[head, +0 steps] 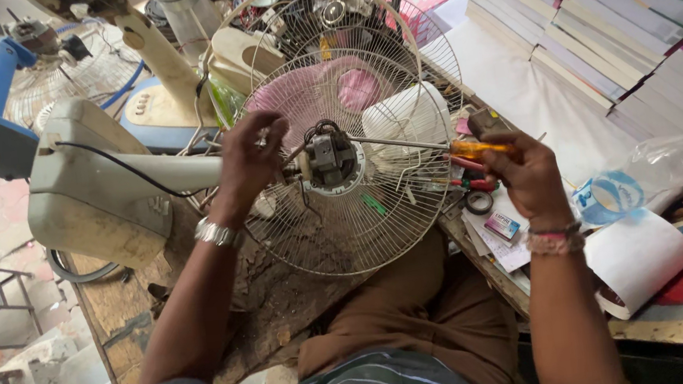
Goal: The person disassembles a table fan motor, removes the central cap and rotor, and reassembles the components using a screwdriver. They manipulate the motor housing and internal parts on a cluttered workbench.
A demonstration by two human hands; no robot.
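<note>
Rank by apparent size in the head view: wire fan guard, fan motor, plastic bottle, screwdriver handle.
1. Wire fan guard, by far the largest.
2. Plastic bottle.
3. Fan motor, steadied by the left hand.
4. Screwdriver handle, partly hidden in the right hand, so its rank is less sure.

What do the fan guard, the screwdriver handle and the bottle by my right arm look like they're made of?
Fan guard: thin metal wire, pale coating, looks dull and grimy. Screwdriver handle in the right hand: translucent orange plastic, glossy; the shaft is bright steel. Bottle: clear, crinkled thin plastic with a blue cap.
</note>
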